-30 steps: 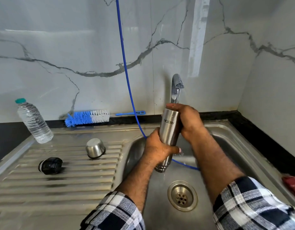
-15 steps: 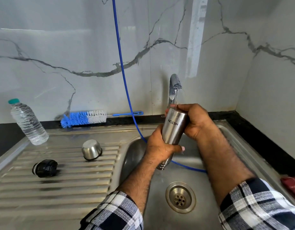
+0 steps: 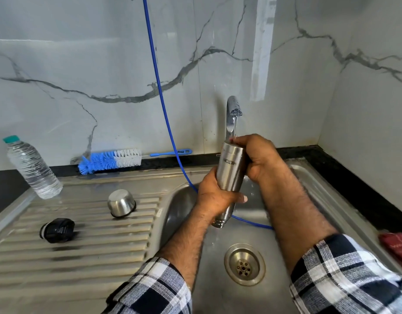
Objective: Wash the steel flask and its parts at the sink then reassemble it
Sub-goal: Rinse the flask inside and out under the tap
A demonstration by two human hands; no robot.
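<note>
Steel flask [image 3: 230,171] is sitting in both my hands over the sink [image 3: 317,186] basin, inverted: its threaded neck is pointing down toward the drain [image 3: 244,264] and its base is tilting up toward the tap [image 3: 232,114]. My left hand [image 3: 214,196] is wrapping the lower half of the body, fingers curling round the far side with the thumb tip showing at the right edge. My right hand [image 3: 259,158] is gripping the upper end, fingers curling over the base. A thin stream is running from the tap and landing where my right fingers are meeting the flask's base. Water is trailing below the neck toward the drain.

On the ribbed drainboard [image 3: 82,245], left of the basin, the steel cup [image 3: 121,203] is resting mouth down, slightly tilted. The black stopper [image 3: 57,230] is lying on its side nearer to me and further left, well apart from the cup. Both are standing clear of the flask.

A water bottle [image 3: 32,167] is standing at the far left edge of the drainboard. A blue and white brush [image 3: 110,160] is lying along the back ledge against the wall. A blue hose [image 3: 160,91] is hanging down the wall and curving into the basin behind my left hand. A red cloth [image 3: 397,245] is showing at the right edge.
</note>
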